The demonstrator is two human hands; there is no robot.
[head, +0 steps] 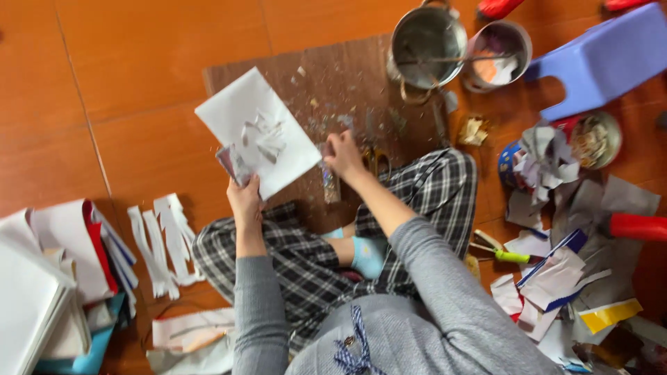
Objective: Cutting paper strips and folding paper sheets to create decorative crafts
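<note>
I sit cross-legged on an orange floor. My left hand (244, 196) holds up a white sheet of paper (256, 130) with a cut or torn pattern near its middle, gripped at its lower edge with a small darker scrap. My right hand (343, 155) reaches down to the brown mat (326, 76), fingers closed near a small glittery strip (329, 182) and scissors (376, 161); whether it grips anything is unclear.
Two metal pots (427, 42) stand at the mat's far edge beside a blue plastic stool (604, 59). White paper strips (161, 243) lie left, stacked sheets (48, 278) further left. Paper scraps (556, 271), a red tube (638, 226) and a green-handled cutter (501, 251) lie right.
</note>
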